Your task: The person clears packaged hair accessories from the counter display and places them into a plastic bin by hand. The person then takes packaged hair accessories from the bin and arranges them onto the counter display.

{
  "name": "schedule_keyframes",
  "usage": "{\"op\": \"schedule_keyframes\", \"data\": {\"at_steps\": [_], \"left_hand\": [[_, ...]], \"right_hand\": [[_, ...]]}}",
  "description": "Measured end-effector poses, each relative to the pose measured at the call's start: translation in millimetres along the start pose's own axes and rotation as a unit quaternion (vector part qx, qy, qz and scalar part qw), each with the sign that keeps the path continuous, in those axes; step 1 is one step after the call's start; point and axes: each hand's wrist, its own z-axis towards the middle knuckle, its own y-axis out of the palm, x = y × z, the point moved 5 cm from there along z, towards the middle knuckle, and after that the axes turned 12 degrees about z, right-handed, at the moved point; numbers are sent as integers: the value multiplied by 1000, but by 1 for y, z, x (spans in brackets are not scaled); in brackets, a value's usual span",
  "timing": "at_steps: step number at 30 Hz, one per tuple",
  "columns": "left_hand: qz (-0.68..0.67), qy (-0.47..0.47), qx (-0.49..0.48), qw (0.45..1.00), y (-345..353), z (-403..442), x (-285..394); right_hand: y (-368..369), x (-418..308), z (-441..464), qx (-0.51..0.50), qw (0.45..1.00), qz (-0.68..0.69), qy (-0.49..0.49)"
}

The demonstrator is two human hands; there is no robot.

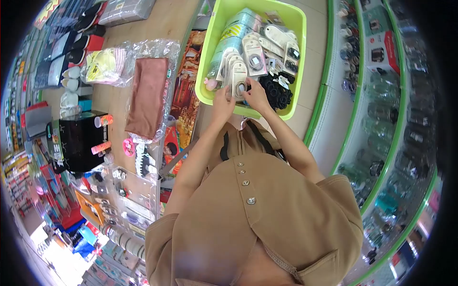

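A lime-green plastic bin point(203, 57) stands in front of me, filled with carded packs. At its near end, my left hand point(224, 101) and my right hand point(256, 97) hold a white card of hair ties point(239, 75) between them, the left at its left edge and the right at its lower right. Dark rings show through the card's lower part. Several similar cards point(253, 52) lie behind it in the bin. Black scrunchies point(276, 93) are heaped to the right of my right hand. Light-blue packs point(234, 38) fill the bin's far left side.
On the left, a wooden display table point(162, 24) bears a brown cloth in clear plastic point(148, 97), a pink-and-yellow pack point(106, 64) and a black box point(78, 138). Green-edged shelves point(350, 128) with glassware run along the right. Tiled floor point(315, 62) shows beside the bin.
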Motion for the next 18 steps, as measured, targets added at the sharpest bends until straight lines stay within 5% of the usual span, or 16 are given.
{"op": "schedule_keyframes", "data": {"at_steps": [6, 8, 11, 18], "left_hand": [[4, -70, -26, 997, 0, 8, 19], [-188, -83, -118, 972, 10, 7, 5], [-301, -161, -143, 929, -18, 2, 18], [-495, -162, -53, 852, -55, 1, 34]], "right_hand": [[-14, -7, 2, -47, 992, 112, 46], [-28, -24, -1, -51, 986, 148, 54], [-33, -16, -1, -40, 959, 277, 47], [-39, -25, 9, -51, 958, 278, 49]]}}
